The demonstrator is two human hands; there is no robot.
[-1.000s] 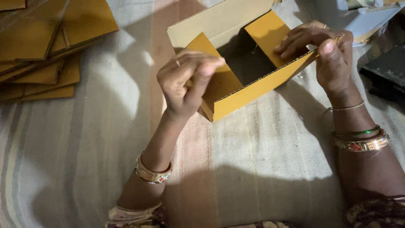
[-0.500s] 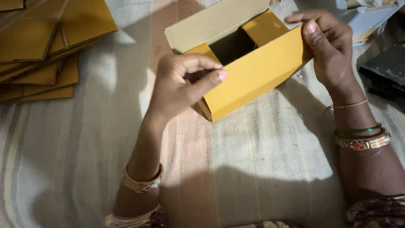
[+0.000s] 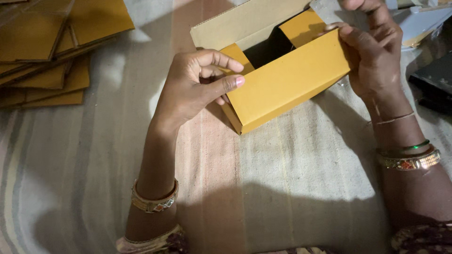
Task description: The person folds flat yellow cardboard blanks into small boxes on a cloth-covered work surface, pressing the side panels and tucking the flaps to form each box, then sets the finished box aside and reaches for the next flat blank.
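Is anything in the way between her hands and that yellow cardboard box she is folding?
Nothing visible. The left hand already touches the near left corner of the yellow cardboard box, thumb on its front panel. The right hand grips the right end. Only striped cloth lies beneath.

One half-folded yellow cardboard box (image 3: pixel 282 84), two hands, one stack of flat yellow cardboard sheets (image 3: pixel 52 47), one striped cloth (image 3: pixel 292 188).

The box (image 3: pixel 287 84) is matt yellow cardboard, its raw brown corrugated flap (image 3: pixel 245 23) unpainted. The stacked flat sheets (image 3: pixel 52 47) look the same. Beneath lies coarse woven striped cloth (image 3: pixel 292 178). The bangles (image 3: pixel 408 157) gleam like polished metal.
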